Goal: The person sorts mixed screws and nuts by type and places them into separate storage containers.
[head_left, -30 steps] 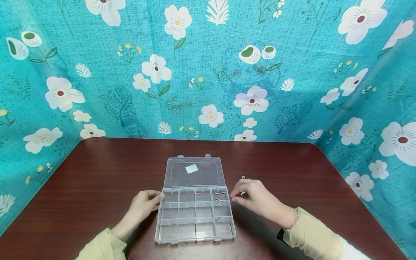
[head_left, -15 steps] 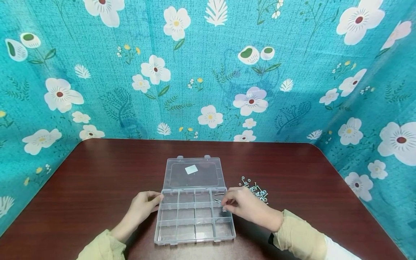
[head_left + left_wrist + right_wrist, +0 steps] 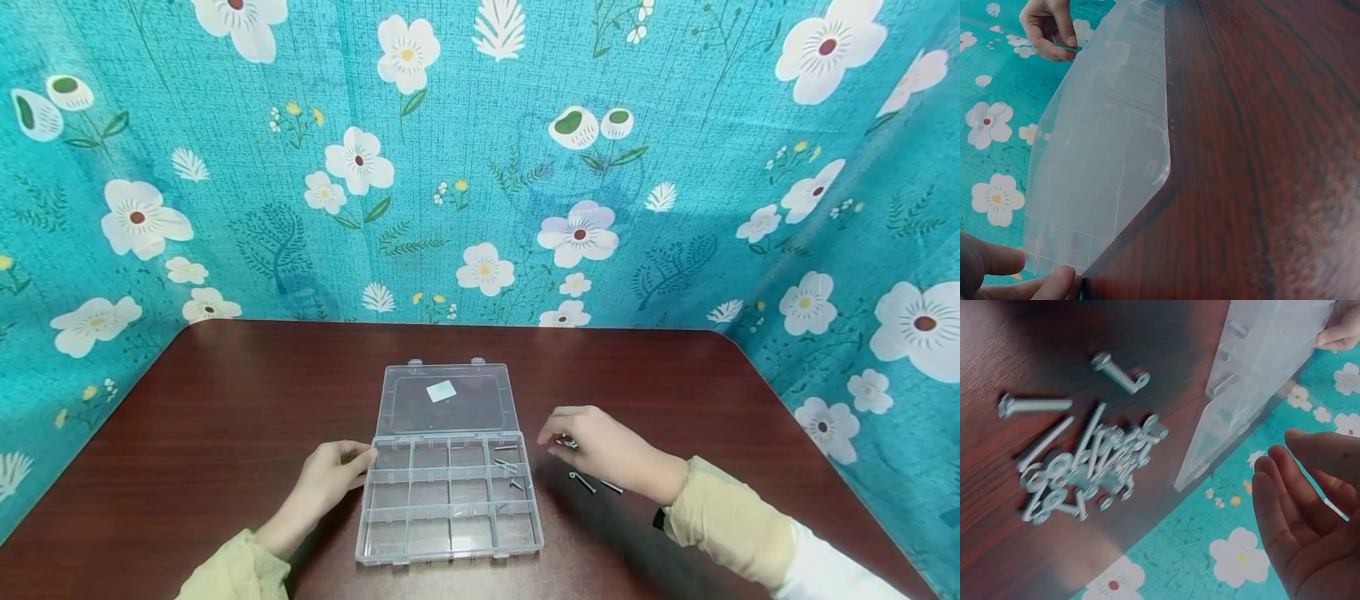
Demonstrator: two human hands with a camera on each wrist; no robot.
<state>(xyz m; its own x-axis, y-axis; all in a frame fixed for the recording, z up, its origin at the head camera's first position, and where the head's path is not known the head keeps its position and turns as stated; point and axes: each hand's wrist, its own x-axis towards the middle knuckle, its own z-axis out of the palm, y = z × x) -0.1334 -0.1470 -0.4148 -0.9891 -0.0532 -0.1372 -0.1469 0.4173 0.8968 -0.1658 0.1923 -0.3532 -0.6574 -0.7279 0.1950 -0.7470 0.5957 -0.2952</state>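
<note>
A clear plastic compartment box (image 3: 429, 557) lies with its lid folded back on the table. My left hand (image 3: 330, 477) holds the box's left wall, thumb on one side and fingers on the other in the left wrist view. My right hand (image 3: 596, 450) hovers over the loose hardware to the right of the box. Its thumb and fingers are apart and loosely bent, with nothing between them in the right wrist view. Beneath it is a heap of bolts, nuts and washers (image 3: 1059, 465), partly hidden in the head view. A few screws (image 3: 507, 465) lie in the box's right column.
The dark red wooden table (image 3: 262, 392) ends at a blue-green floral curtain (image 3: 420, 208). Two bolts lie apart from the heap, one of them a long bolt (image 3: 1038, 405). A white sticker (image 3: 442, 391) is on the lid.
My right hand went from the heap to the box's right column and back to the heap. A small screw now lies in the middle right compartment. My left hand stays put.
</note>
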